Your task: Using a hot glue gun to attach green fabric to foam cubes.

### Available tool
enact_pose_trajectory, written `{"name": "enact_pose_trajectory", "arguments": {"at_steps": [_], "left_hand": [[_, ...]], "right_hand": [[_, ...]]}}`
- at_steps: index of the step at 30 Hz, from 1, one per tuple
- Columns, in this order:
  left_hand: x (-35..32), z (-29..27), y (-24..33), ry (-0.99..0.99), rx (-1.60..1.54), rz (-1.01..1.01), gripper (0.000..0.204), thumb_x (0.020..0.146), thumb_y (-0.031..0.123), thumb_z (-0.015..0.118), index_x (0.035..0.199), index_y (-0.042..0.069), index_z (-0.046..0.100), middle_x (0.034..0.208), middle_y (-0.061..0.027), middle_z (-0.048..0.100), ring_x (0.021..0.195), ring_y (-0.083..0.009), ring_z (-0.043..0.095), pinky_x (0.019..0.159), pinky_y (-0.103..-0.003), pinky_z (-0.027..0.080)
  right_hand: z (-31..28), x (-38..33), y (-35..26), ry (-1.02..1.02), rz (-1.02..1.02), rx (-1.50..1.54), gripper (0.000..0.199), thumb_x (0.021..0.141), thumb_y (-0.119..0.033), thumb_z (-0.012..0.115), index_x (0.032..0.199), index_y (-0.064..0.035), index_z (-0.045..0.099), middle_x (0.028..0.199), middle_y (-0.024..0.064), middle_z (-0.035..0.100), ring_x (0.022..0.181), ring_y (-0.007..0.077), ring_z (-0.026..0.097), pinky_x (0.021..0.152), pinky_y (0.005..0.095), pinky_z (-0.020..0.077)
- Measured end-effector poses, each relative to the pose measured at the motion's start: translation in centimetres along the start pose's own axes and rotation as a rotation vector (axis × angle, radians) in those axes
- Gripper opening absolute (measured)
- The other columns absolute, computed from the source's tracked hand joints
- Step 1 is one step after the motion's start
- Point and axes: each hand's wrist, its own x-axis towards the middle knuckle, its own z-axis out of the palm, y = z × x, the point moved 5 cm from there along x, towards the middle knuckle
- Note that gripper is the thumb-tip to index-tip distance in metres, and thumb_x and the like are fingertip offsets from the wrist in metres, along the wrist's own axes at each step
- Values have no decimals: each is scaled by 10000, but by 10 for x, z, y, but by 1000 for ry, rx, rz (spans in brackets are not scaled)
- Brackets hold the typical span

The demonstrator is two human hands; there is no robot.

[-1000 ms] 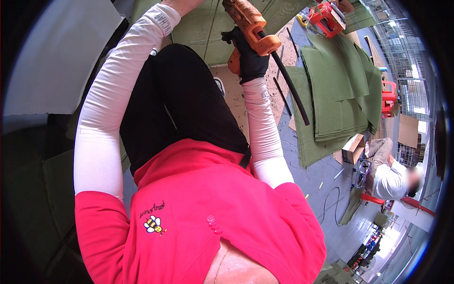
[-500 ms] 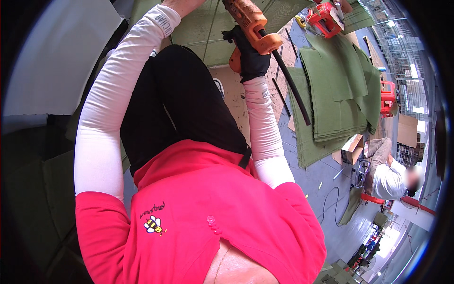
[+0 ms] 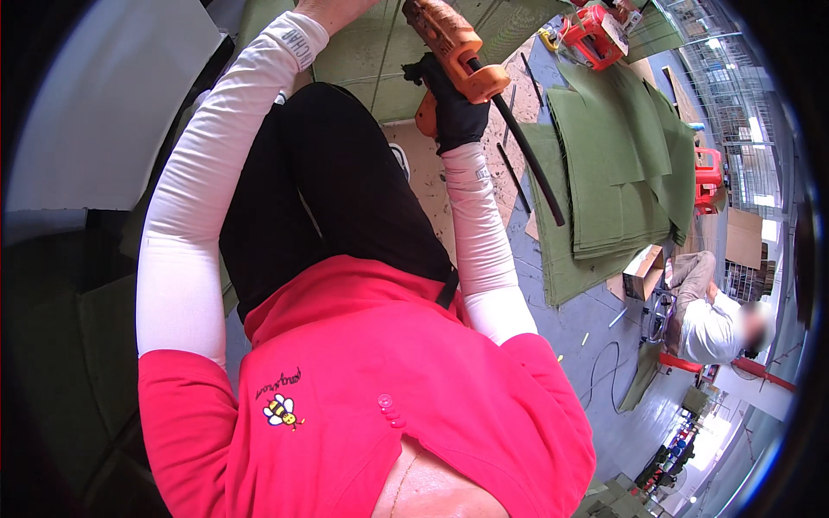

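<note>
My right hand (image 3: pixel 458 110), in a black glove, is closed round the handle of an orange hot glue gun (image 3: pixel 451 43). A long black glue stick (image 3: pixel 534 160) sticks out of the gun's rear, toward me. The gun's front end is cut off by the upper edge. Bare below its white sleeve, my left hand (image 3: pixel 335 10) reaches over the far side of my lap. Its fingers lie beyond the upper edge, so what they touch is hidden. Under and between both hands is a green fabric-like sheet (image 3: pixel 363 76).
To the right lies a stack of green sheets (image 3: pixel 609 190) on the grey floor. Black glue sticks (image 3: pixel 513 177) rest on stained cardboard beside my right arm. Red stools (image 3: pixel 596 36) stand farther off. A seated person (image 3: pixel 712 324) is at the right. A white panel (image 3: pixel 104 104) fills the left.
My right hand and the glue gun have shifted slightly left, and the glue stick's rear end with them. My left hand looks nearly unmoved.
</note>
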Motion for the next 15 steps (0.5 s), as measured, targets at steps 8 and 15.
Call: {"name": "enact_pose_trajectory", "arguments": {"at_steps": [8, 15], "left_hand": [[-14, 0, 3, 30, 1, 127, 253, 815, 161, 544, 1023, 39, 620, 782, -156, 644, 705, -264, 637, 624, -352, 507], [-33, 6, 5, 224, 197, 609, 233, 743, 124, 594, 940, 11, 642, 851, -115, 648, 781, -205, 632, 668, -305, 507]], "right_hand": [[-13, -20, 14, -84, -56, -19, 200, 821, -89, 601, 990, 14, 627, 1020, 65, 622, 931, 164, 590, 799, 294, 465], [-22, -16, 28, 39, 317, 839, 419, 857, -255, 545, 1206, -42, 454, 1040, 124, 557, 1044, 256, 533, 894, 388, 441]]}}
